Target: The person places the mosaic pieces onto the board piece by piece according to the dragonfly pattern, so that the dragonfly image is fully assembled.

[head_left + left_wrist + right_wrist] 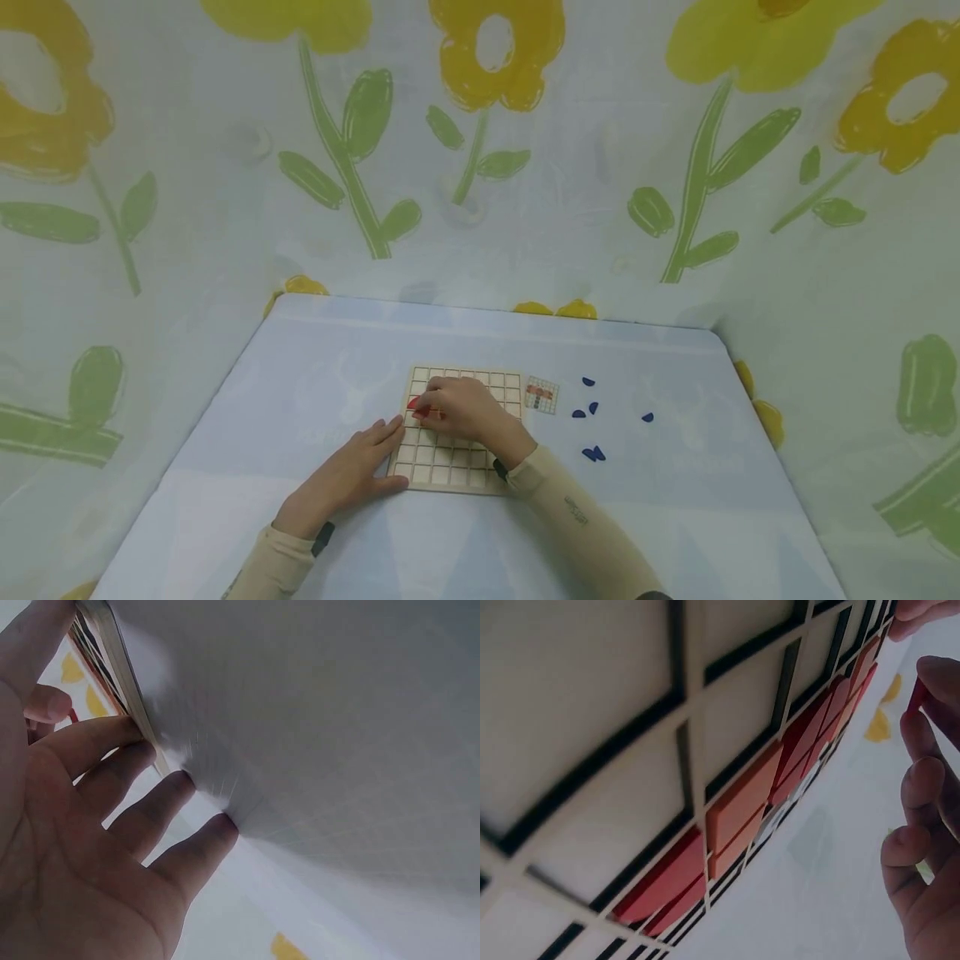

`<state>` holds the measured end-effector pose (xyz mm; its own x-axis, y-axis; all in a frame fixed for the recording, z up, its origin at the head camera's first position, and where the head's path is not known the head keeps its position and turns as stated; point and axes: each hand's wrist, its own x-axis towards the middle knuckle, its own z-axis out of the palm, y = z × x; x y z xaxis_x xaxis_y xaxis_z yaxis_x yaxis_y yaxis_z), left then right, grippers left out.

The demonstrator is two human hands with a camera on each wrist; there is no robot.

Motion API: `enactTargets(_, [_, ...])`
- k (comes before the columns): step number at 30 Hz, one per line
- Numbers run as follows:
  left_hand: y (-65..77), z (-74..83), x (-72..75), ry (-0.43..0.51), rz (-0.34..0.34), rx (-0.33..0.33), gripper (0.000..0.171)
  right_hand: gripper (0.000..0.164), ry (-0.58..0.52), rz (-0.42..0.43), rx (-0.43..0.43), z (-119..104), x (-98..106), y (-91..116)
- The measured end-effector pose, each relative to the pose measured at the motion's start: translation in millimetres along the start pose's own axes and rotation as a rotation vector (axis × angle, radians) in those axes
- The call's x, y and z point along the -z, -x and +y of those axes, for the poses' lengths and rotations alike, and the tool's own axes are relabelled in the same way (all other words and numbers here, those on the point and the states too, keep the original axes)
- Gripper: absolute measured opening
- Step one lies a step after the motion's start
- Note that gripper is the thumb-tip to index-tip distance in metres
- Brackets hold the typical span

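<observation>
A wooden grid board with square cells lies on the table. My left hand rests along its left edge, fingers straight and thumb at the near corner; in the left wrist view the fingertips touch the board's side. Above the upper left cells, my right hand pinches a small red piece between thumb and finger. The right wrist view shows red pieces and orange-brown pieces set in one line of cells. My right hand hides part of that row in the head view.
Right of the board lies a small pattern card printed with a grid and coloured shapes. Several blue half-round pieces are scattered farther right on the table, two of them close together. A flower-printed curtain rises behind the table.
</observation>
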<state>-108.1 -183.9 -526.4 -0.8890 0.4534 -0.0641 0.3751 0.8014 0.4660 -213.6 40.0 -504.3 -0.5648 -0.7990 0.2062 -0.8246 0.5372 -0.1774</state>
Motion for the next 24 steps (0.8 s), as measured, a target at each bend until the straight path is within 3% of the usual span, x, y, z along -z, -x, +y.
enactTargets(10, [0.9, -1.0, -0.5, 0.034, 0.0, -0.002, 0.084, 0.024, 0.062, -0.117, -0.085, -7, -8, -11])
enactTargets(24, [1.1, 1.2, 1.6, 0.017, 0.016, -0.024, 0.083, 0.024, -0.005, -0.175, -0.135, -9, -12, -16])
